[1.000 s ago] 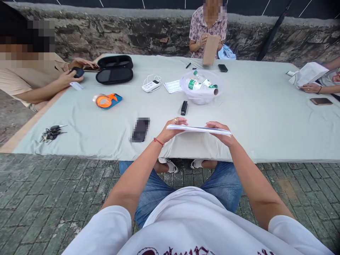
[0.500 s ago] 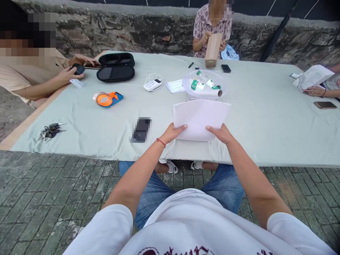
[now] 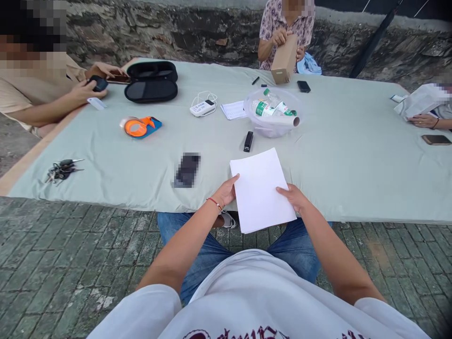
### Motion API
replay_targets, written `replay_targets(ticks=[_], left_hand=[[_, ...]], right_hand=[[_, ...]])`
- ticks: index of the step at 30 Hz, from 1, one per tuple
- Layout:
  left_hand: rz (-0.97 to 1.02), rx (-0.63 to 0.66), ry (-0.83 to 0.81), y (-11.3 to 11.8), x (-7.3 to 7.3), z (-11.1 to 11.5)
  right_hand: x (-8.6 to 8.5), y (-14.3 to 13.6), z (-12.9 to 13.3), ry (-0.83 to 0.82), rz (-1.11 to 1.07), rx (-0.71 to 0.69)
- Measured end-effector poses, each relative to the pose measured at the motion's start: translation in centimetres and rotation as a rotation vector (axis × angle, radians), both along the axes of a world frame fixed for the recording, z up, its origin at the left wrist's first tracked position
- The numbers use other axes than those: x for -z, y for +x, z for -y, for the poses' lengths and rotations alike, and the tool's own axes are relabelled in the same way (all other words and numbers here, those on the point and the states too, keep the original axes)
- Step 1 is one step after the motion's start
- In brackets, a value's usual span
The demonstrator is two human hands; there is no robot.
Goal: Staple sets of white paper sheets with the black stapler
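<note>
A stack of white paper (image 3: 262, 193) is held over the table's front edge, its near end sticking out above my knees. My left hand (image 3: 228, 192) grips its left side, thumb on top. On the opposite side my right hand (image 3: 292, 196) is closed on the right edge, thumb also on top; the fingers beneath are hidden. Just past the sheets lies a small black stapler (image 3: 248, 141). A phone (image 3: 188, 170), blurred out, rests left of my left hand.
A clear bowl (image 3: 271, 131) with plastic bottles and a cardboard tube stands behind the stapler. Leftward lie an orange tape dispenser (image 3: 141, 126), keys (image 3: 62, 170), a white power bank (image 3: 203, 108) and an open black case (image 3: 151, 91). A person opposite holds a cardboard box (image 3: 284, 59); others sit at both ends.
Both hands have brought the paper stack down and toward me, turning it flatter and tilting it sideways. The stapler behind it has come into view. The person opposite has tipped the box.
</note>
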State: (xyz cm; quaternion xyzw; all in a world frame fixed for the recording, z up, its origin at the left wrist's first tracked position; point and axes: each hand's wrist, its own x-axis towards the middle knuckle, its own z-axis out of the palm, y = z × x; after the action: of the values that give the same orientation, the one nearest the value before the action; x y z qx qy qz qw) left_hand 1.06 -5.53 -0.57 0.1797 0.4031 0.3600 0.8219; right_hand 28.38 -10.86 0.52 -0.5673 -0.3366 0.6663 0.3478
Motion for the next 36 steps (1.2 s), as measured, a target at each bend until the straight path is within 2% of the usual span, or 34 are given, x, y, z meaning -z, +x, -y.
replay_targets(ticks=[5,9,14,17,20,21,22,24,27,28,30,36], left_hand=[[0.12,-0.049,-0.033,-0.2,0.8,0.2],[0.154,-0.066,-0.032,-0.2,0.7,-0.1],[0.164,-0.039,-0.015,0.1,0.8,-1.8],[0.158,-0.003,0.003,1.0,1.3,-3.0],[0.15,0.08,-0.031,2.4,2.0,-3.8],[0.161,0.105,-0.038,2.8,2.2,-4.0],[0.176,0.129,-0.041,3.2,2.3,-4.0],[0.208,0.173,-0.04,3.8,2.5,-4.1],[0.215,0.22,-0.016,4.2,2.5,-4.0],[0.213,0.232,-0.008,4.2,2.4,-4.0],[0.22,0.244,-0.004,4.2,2.2,-3.9],[0.243,0.261,-0.035,4.0,2.1,-4.0]], right_hand=[[-0.2,0.5,1.1,-0.02,-0.031,-0.107],[-0.3,0.6,0.3,0.022,0.007,-0.113],[-0.2,1.8,-1.6,0.038,0.181,-0.268],[-1.2,2.6,-4.6,0.191,0.471,-0.217],[-3.4,2.0,-8.7,0.495,0.91,0.023],[-4.3,1.4,-10.0,0.62,0.997,0.031],[-5.1,0.5,-11.2,0.742,1.054,-0.036],[-6.3,-1.7,-13.1,0.897,1.097,-0.29],[-6.5,-4.6,-14.8,0.827,1.065,-0.749],[-6.3,-5.2,-15.1,0.779,1.04,-0.857],[-5.6,-5.9,-15.5,0.727,1.014,-0.951],[-4.8,-6.7,-15.9,0.628,1.105,-1.024]])
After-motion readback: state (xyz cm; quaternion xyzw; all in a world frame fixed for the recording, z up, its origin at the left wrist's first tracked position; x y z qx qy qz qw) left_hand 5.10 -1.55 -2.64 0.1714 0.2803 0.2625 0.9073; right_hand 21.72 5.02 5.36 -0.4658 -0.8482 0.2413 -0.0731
